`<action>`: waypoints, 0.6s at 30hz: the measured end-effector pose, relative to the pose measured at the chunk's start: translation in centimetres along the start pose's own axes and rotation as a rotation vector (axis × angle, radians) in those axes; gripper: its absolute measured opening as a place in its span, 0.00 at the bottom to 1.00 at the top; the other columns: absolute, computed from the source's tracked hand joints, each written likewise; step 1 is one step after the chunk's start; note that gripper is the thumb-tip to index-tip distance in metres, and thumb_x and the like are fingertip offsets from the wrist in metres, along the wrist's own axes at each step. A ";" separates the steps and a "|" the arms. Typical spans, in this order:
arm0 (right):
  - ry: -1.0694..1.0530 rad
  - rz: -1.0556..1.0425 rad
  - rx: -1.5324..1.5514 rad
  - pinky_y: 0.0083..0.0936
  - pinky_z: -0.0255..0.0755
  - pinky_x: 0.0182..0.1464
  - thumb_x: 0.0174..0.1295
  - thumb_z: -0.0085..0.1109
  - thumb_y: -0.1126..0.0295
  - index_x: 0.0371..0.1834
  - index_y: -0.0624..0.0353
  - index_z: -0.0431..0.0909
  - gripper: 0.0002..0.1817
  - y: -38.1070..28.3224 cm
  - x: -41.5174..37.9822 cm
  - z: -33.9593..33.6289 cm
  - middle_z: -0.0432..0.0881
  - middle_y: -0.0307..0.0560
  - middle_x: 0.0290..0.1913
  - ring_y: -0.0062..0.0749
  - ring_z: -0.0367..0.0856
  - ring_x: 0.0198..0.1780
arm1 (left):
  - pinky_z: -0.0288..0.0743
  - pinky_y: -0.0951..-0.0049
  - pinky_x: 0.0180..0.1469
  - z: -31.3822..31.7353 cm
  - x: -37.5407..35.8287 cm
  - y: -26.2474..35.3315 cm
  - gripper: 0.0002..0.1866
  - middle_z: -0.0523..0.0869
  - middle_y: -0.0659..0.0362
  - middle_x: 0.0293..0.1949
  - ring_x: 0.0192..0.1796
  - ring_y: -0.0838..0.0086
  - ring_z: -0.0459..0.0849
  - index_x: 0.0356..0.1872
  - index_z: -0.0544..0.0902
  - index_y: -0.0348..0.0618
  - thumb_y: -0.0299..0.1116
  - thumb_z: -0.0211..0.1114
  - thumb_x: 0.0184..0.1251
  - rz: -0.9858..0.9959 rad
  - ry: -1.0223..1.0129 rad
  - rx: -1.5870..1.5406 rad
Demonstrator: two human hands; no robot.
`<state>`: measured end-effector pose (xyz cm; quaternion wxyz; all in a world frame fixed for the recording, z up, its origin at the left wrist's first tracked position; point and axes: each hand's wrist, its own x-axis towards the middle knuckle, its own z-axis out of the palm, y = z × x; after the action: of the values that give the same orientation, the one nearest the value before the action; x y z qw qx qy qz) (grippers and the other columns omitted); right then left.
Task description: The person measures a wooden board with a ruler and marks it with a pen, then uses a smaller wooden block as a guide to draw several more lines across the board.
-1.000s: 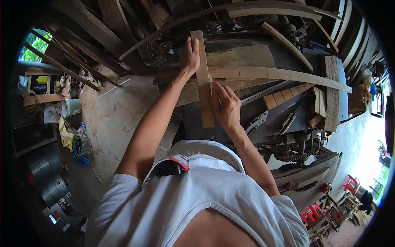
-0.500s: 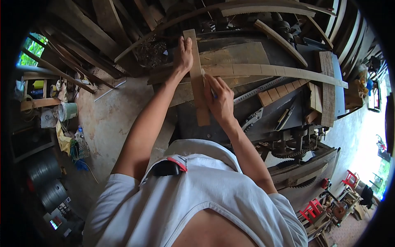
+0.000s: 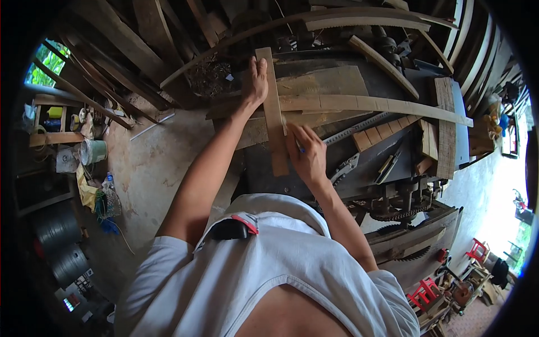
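Observation:
My left hand [image 3: 257,83] presses against the left edge of a flat wooden strip [image 3: 274,121], its fingers pointing away from me near the far end. The strip lies across a long curved wooden piece [image 3: 337,103], which carries several dark cross lines. On the strip's right side, my right hand [image 3: 309,154] is closed in a writing grip around a slim pencil [image 3: 301,150]. Only a bit of blue shows between the fingers; most of the pencil is hidden. The fingertips are close to the strip's right edge, below the curved piece.
A tape measure [image 3: 359,126] and a short lined block [image 3: 387,133] lie right of my hands on the dark machine table [image 3: 348,188]. An upright plank [image 3: 445,129] stands farther right. Toothed saw blades [image 3: 415,250] sit below. Boards [image 3: 118,39] lean at the back left.
My right hand has moved down along the strip's right edge, toward me. The left hand keeps its place on the strip. The whole view has shifted slightly.

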<state>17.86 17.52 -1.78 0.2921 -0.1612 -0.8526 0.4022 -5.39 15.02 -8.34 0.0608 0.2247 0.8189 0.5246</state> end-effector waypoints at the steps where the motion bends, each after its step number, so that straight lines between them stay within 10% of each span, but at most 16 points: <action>1: -0.074 0.121 0.031 0.37 0.79 0.39 0.59 0.61 0.80 0.53 0.62 0.80 0.17 0.2 -1.3 -0.6 0.83 0.56 0.40 0.51 0.85 0.37 | 0.69 0.58 0.66 -0.5 0.0 0.7 0.36 0.77 0.33 0.60 0.64 0.40 0.74 0.68 0.66 0.26 0.56 0.43 0.79 -0.011 -0.051 -0.032; 10: 0.091 -0.030 -0.428 0.41 0.75 0.60 0.58 0.63 0.81 0.61 0.54 0.79 0.25 6.1 0.4 -10.4 0.79 0.55 0.61 0.52 0.78 0.62 | 0.56 0.63 0.75 -1.4 2.6 -4.6 0.41 0.63 0.37 0.73 0.76 0.50 0.61 0.72 0.61 0.26 0.60 0.43 0.78 -0.001 -0.067 -0.274; 14: -0.093 -0.029 -0.902 0.42 0.68 0.67 0.55 0.68 0.74 0.69 0.47 0.72 0.34 13.3 2.5 -17.5 0.77 0.56 0.63 0.50 0.73 0.67 | 0.60 0.69 0.72 -10.0 1.2 -0.3 0.28 0.80 0.52 0.64 0.67 0.67 0.74 0.61 0.79 0.39 0.51 0.45 0.80 -0.208 0.094 -0.113; 18: -0.203 -0.028 -0.840 0.42 0.70 0.64 0.56 0.66 0.74 0.72 0.43 0.68 0.37 16.7 4.0 -19.3 0.75 0.49 0.65 0.44 0.72 0.68 | 0.55 0.70 0.75 -14.3 1.5 -8.5 0.31 0.76 0.52 0.68 0.72 0.68 0.69 0.67 0.75 0.38 0.53 0.50 0.77 -0.254 0.128 -0.237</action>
<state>27.52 41.42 -3.57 0.1211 -0.2143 -0.9688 0.0303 -14.09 0.83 -9.36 0.1007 0.0769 0.7753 0.6187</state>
